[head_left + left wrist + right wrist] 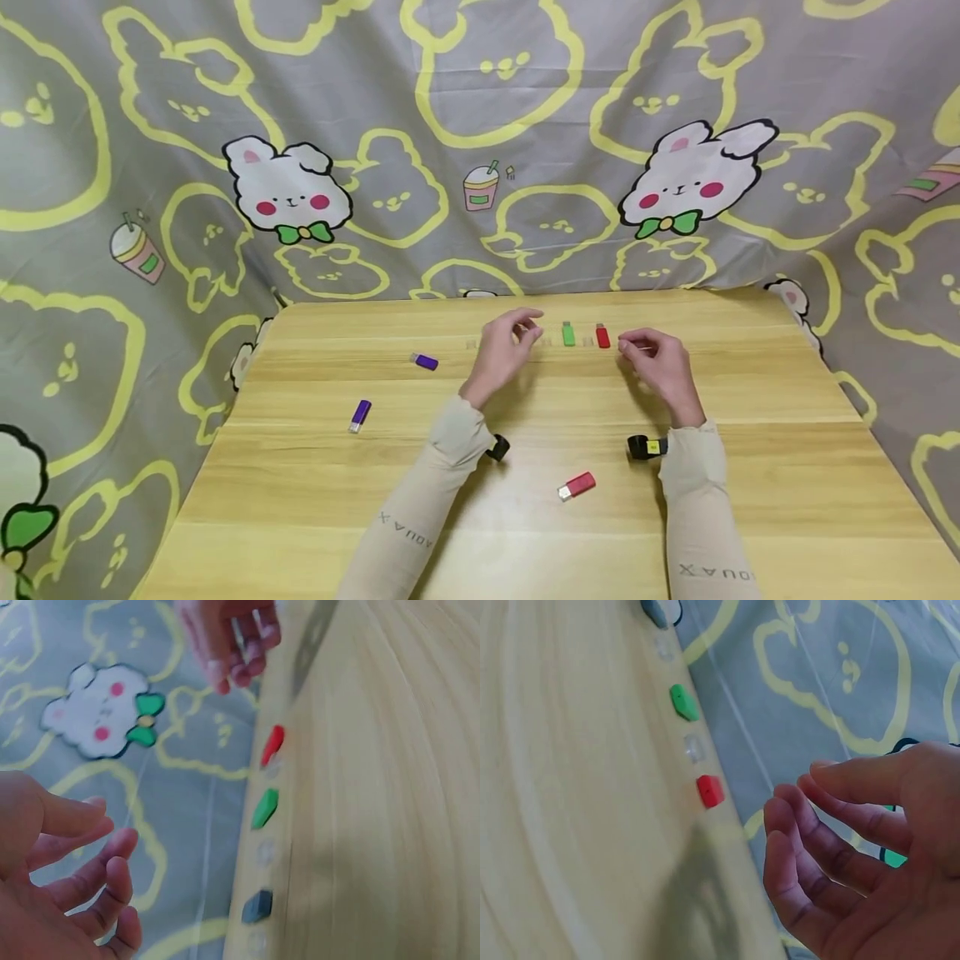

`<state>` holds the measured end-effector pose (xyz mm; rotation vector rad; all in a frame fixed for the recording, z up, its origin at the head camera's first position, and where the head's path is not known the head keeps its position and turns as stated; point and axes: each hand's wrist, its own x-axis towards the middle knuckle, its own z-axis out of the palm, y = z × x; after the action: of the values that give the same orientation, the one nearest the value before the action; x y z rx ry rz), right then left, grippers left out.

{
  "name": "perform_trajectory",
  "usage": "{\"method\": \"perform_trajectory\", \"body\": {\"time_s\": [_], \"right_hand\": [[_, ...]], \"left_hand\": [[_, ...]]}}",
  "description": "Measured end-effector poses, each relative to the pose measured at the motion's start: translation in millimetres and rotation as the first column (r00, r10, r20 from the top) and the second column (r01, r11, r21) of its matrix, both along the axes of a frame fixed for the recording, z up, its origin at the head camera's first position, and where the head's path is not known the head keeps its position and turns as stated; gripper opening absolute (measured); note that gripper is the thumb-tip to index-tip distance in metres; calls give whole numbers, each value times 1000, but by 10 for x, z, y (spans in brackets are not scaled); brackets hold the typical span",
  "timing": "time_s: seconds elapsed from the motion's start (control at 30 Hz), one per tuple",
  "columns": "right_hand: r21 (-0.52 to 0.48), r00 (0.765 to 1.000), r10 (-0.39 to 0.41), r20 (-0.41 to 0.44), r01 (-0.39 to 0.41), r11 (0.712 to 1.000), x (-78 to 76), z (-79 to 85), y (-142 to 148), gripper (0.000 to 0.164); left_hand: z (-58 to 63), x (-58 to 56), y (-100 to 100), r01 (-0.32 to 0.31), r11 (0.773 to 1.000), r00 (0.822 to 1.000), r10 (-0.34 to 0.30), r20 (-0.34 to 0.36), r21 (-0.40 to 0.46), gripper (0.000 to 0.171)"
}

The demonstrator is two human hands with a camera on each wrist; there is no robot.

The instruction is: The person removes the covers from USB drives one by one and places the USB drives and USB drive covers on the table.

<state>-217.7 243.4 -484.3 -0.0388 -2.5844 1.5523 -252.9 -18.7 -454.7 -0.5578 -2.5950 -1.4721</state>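
Along the table's far side stand a green USB stick (pixel 568 335) and a red USB stick (pixel 603 337) in a row. Small clear pieces (pixel 588 342) sit between them. My left hand (pixel 506 348) hovers left of the green stick, its fingers loosely bent around nothing. In the left wrist view a dark grey stick (pixel 257 907) continues the row; the left hand hides it from the head camera. Just right of the red stick, my right hand (pixel 660 360) hangs over the table with relaxed, bent fingers and nothing between them.
Two purple USB sticks (pixel 425 362) lie apart on the left of the wooden table (pixel 315 517). Another red USB stick (pixel 577 486) lies nearer, between the forearms. A patterned grey curtain (pixel 420 208) rises behind the table and along both sides.
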Motion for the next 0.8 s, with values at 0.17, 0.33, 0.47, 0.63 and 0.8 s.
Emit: {"method": "perform_trajectory", "body": {"time_s": [0.17,0.33,0.47,0.63,0.8], "right_hand": [[30,996,73,-41,-72,997,-17,93,-119,28],[112,987,148,-66,-140,984,10,140,-225,26],[168,972,225,-69,-211,963,77,221,-274,23],[237,915,394,-89,-365,901,198,286,-364,19],[311,819,571,-66,-526,791,437,286,-443,24]], "left_hand": [[-19,139,-340,-56,994,998,53,33,89,25],[3,273,-615,-113,986,993,109,36,120,22],[19,304,-760,-145,979,989,143,21,144,22],[68,307,-910,-163,972,987,163,14,172,22],[91,316,-1011,-171,969,985,169,27,177,23]]}}
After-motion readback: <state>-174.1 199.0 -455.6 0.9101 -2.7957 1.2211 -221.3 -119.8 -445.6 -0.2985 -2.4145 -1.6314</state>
